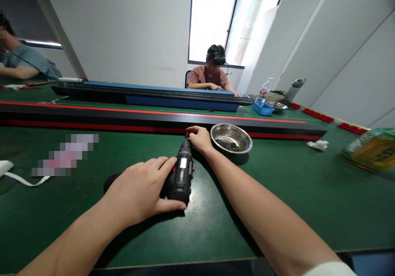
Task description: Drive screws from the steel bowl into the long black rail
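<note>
My left hand (145,189) is wrapped round the body of a black electric screwdriver (182,173) that lies on the green table (277,193), its tip pointing away from me. My right hand (200,138) is closed in a pinch at the tool's tip, fingers pressed on the bit or a small screw too small to make out. The tip sits against a long black rail with red stripes (123,121). Just right of my right hand stands a steel bowl (231,138) holding several small dark screws.
A second black and blue rail (154,93) lies farther back. One person sits across the table, another at the far left. A blue tray (263,108), a water bottle (264,90), a white crumpled wipe (317,145) and a yellow-green packet (370,149) are on the right.
</note>
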`<state>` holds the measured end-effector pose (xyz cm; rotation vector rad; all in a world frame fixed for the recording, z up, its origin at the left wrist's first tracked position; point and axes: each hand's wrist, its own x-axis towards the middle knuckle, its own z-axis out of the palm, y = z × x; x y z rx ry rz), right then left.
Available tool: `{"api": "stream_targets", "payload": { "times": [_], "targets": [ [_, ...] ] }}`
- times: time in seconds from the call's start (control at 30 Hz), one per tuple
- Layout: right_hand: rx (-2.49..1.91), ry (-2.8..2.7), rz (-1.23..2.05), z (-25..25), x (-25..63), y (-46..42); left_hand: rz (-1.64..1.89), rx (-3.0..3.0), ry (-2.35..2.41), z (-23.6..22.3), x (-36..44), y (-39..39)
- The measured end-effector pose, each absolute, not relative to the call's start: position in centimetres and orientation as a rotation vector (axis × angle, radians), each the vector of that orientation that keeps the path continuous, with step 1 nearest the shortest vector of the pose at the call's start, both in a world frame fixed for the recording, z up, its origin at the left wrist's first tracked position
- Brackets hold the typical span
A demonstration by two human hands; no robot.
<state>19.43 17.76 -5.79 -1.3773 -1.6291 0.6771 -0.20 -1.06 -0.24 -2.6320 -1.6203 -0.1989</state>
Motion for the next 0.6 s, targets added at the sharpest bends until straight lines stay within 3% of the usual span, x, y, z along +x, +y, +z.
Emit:
{"api": "stream_targets", "payload": {
  "times": [0.6],
  "targets": [
    [-1.463,-1.608,0.561,-5.4,19.3,17.3,-0.148,-2.589,-1.547,-0.7,-0.2,0.1]
  ]
}}
